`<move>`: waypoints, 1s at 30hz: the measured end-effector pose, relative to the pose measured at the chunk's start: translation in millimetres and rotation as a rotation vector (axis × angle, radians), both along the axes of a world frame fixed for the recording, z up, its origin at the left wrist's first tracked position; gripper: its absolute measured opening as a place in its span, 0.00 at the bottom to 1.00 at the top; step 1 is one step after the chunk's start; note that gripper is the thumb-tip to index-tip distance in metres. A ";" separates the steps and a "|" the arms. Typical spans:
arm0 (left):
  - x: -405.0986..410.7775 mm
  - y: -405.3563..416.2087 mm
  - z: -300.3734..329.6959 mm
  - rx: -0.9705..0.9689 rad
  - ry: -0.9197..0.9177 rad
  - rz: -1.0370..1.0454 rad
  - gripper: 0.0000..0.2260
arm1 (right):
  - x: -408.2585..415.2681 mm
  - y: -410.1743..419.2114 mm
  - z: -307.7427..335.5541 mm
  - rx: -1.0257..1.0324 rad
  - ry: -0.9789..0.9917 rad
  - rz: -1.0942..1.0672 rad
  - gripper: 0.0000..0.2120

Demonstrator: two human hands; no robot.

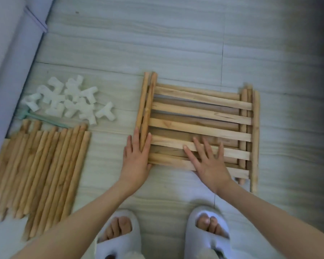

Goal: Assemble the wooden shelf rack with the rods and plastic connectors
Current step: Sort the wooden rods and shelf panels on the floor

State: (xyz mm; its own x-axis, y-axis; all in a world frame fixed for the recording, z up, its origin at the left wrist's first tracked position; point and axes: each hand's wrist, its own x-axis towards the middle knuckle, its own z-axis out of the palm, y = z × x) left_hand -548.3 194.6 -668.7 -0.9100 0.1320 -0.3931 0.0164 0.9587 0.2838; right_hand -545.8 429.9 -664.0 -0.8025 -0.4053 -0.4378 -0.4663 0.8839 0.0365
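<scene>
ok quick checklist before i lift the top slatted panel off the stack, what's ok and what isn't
1. Left hand flat against the stacked wooden slatted panels, at their left edge: ok.
2. Right hand spread flat on the near slats, no grip yet: not ok.
3. How many panels are stacked: cannot tell.
4. White plastic T-shaped connectors piled to the left, apart from the stack: ok.
5. Loose round wooden rods lying beside them: ok.
6. Slippered feet off the panels: ok.
</scene>
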 end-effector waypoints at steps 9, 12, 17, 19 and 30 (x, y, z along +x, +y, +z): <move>-175.7 7.6 -6.5 -0.008 0.052 0.018 0.39 | -167.1 12.9 -7.6 -0.082 0.053 -0.052 0.35; -222.5 13.9 4.5 -0.001 -0.013 0.036 0.39 | -219.6 15.4 10.9 -0.120 0.053 -0.109 0.43; -237.5 17.8 33.2 0.165 0.078 0.063 0.38 | -237.2 19.8 33.5 -0.138 0.079 -0.129 0.44; -222.9 15.4 48.2 0.317 0.172 0.080 0.37 | -228.2 20.1 45.5 -0.173 0.112 -0.120 0.44; -68.4 -13.7 105.7 0.711 -0.039 0.585 0.22 | -55.2 -5.8 106.4 -0.080 0.057 0.132 0.41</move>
